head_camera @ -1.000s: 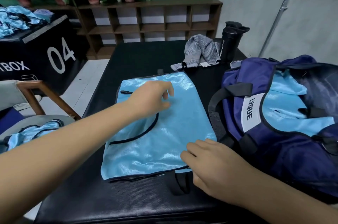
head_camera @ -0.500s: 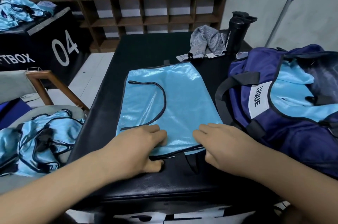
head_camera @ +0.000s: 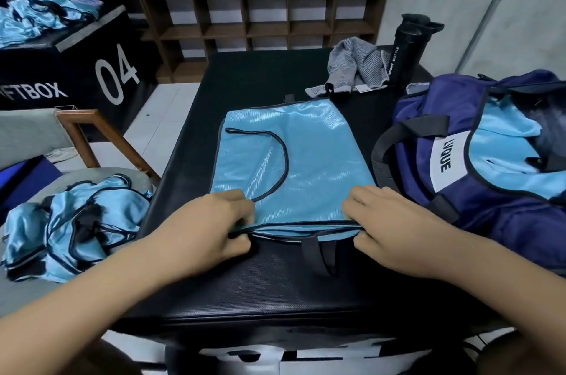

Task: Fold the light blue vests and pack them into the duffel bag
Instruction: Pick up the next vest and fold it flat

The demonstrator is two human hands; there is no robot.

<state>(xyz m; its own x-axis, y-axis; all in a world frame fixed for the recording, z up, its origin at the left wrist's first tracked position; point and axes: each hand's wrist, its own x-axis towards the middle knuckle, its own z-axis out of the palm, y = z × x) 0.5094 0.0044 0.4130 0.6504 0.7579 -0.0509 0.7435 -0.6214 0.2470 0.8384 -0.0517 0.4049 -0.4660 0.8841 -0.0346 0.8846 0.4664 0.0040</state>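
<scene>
Vest [head_camera: 309,160] on black padded table [head_camera: 275,281], wooden shelves [head_camera: 263,30] behind

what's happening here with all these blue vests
A person is folding a light blue vest laid flat on the black table. The left hand and the right hand each pinch its near edge, one at each corner. The navy duffel bag beside it on the right is open, with light blue fabric already inside. A heap of unfolded vests lies on the chair to the left.
</scene>
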